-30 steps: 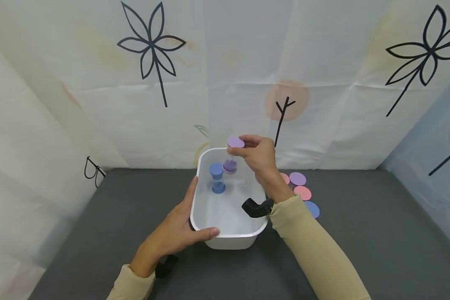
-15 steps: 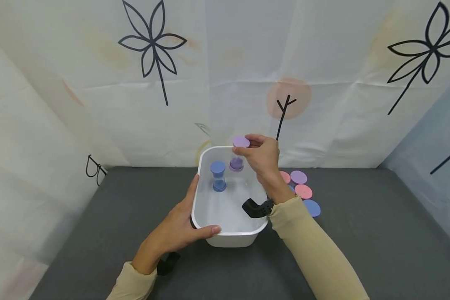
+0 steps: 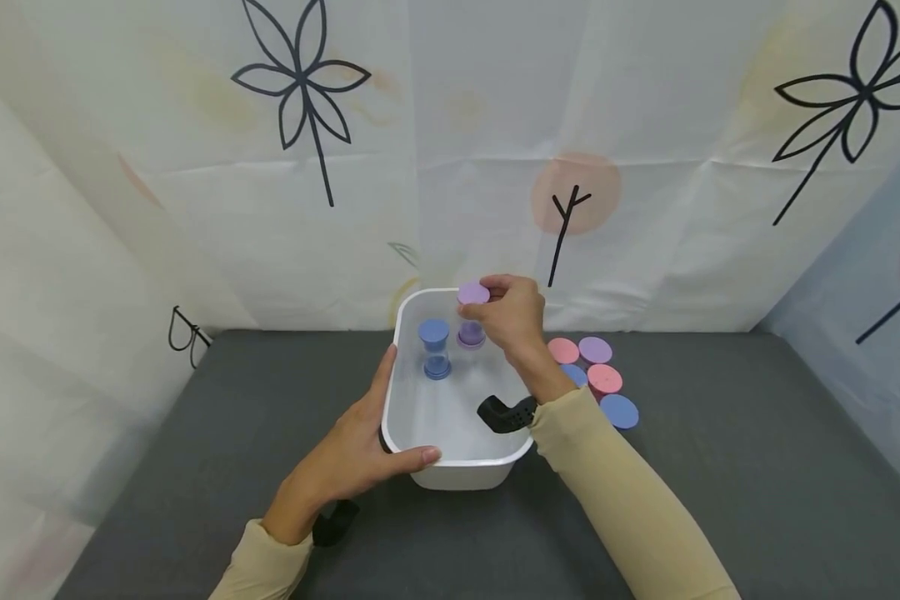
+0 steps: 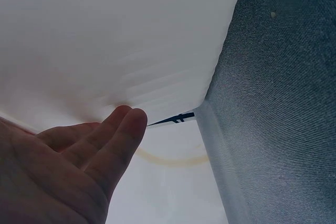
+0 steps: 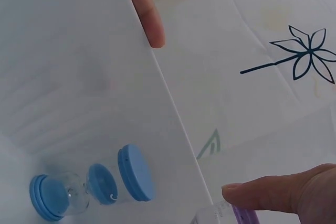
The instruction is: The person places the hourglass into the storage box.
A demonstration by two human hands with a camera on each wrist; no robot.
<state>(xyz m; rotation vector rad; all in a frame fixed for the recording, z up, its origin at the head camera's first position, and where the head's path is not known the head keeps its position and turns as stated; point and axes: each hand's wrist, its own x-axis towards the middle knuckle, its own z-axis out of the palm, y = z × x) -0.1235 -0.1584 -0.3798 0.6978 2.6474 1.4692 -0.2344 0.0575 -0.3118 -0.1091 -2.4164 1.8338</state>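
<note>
My right hand (image 3: 513, 317) pinches the purple-capped clear plastic sand timer (image 3: 472, 315) by its top, at 12 o'clock inside the white plastic tub (image 3: 457, 467). My left hand (image 3: 360, 454) grips the tub's rim at 7 o'clock. Best lowered plumb, clear of the blue-capped sand timer (image 3: 435, 348) at its 9 o'clock.

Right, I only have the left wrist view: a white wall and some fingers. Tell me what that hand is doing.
Observer: The left hand grips the near left corner of a white plastic tub, with the thumb over the rim.
Operator: Now tell me what's inside.
Observer: A blue-capped clear sand timer stands upright on the tub's floor.
Operator: Give me the right hand.
Observer: The right hand pinches a purple-capped clear sand timer by its top cap, at the tub's far end.
</note>
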